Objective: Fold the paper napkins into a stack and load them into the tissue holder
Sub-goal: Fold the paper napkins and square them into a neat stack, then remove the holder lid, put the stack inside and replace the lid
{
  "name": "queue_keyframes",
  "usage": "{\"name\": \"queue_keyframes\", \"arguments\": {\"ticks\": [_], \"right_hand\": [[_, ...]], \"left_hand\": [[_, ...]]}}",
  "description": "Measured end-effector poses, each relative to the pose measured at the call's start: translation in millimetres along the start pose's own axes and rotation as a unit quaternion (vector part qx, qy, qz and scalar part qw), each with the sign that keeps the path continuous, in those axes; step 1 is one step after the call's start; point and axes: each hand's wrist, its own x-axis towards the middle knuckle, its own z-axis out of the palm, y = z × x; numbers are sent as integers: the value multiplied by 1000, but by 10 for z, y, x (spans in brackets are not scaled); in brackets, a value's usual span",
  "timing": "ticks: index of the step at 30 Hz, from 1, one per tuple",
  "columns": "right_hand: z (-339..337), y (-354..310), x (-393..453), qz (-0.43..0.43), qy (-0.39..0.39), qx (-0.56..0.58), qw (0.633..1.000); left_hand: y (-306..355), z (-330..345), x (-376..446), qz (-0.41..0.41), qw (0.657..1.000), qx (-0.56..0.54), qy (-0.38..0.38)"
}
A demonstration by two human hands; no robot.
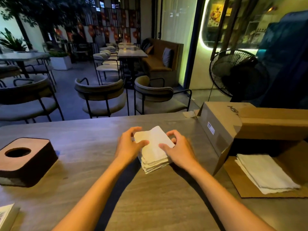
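A stack of folded napkins lies mid-desk, its top sheet raised slightly at the far corner. The left hand holds the stack's left edge, thumb on top and fingers curled over the far side, where their tips are hidden. The right hand grips the right edge the same way, thumb pressed on the top sheet. The wooden holder sits well apart to the left, round opening up. To the right, an open box is cut off by the frame; more napkins lie on its flap. A booklet corner shows at bottom left, unreadable.
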Motion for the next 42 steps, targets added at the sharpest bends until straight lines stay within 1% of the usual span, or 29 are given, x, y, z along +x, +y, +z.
{"name": "queue_keyframes", "arguments": {"ticks": [3, 7, 9, 11, 13, 14, 16, 17, 18, 20, 21, 27, 30, 33, 35, 37, 39, 41, 42], "right_hand": [[25, 84, 1, -1, 9, -43, 999], [52, 84, -65, -4, 36, -172, 984], [70, 44, -109, -30, 69, -243, 967], [118, 12, -127, -90, 119, -304, 941], [180, -9, -79, -168, 154, -331, 916], [212, -19, -35, -199, 149, -335, 909], [266, -30, 41, -233, 82, -332, 910], [299, -18, 66, -229, 35, -328, 916], [329, 8, 71, -206, -15, -319, 925], [388, 92, 63, -129, -95, -294, 942], [415, 129, 51, -104, -111, -288, 946], [500, 165, 45, -63, -100, -292, 949], [514, 204, -74, -68, -107, -295, 947], [547, 223, -155, -80, -86, -293, 949], [555, 206, -121, -73, -85, -291, 950], [550, 173, -100, -66, -90, -291, 950], [556, 146, -140, -69, -90, -290, 950], [577, 146, -207, -72, -82, -296, 949], [588, 160, -229, -74, -74, -304, 947]], "left_hand": [[-84, 64, 9, 11, 998, 61, -18], [-74, 113, -43, 35, 990, 137, 15], [-36, 129, -77, 78, 980, 176, 49], [20, 152, -86, 146, 956, 248, 61], [63, 185, -84, 181, 931, 315, 23], [72, 206, -95, 185, 921, 343, -11], [27, 272, -145, 184, 897, 389, -103], [-18, 307, -179, 172, 891, 392, -152], [-61, 336, -208, 156, 892, 382, -186], [-149, 367, -216, 138, 904, 352, -199], [-185, 378, -203, 138, 905, 349, -198], [-230, 391, -205, 134, 912, 338, -187], [-292, 365, -331, 134, 914, 338, -179], [-351, 351, -415, 149, 925, 314, -152], [-344, 338, -373, 151, 930, 301, -147], [-311, 313, -359, 148, 929, 304, -152], [-275, 272, -375, 141, 928, 294, -178], [-229, 179, -402, 123, 939, 240, -212], [-211, 98, -423, 112, 948, 204, -215]]}}
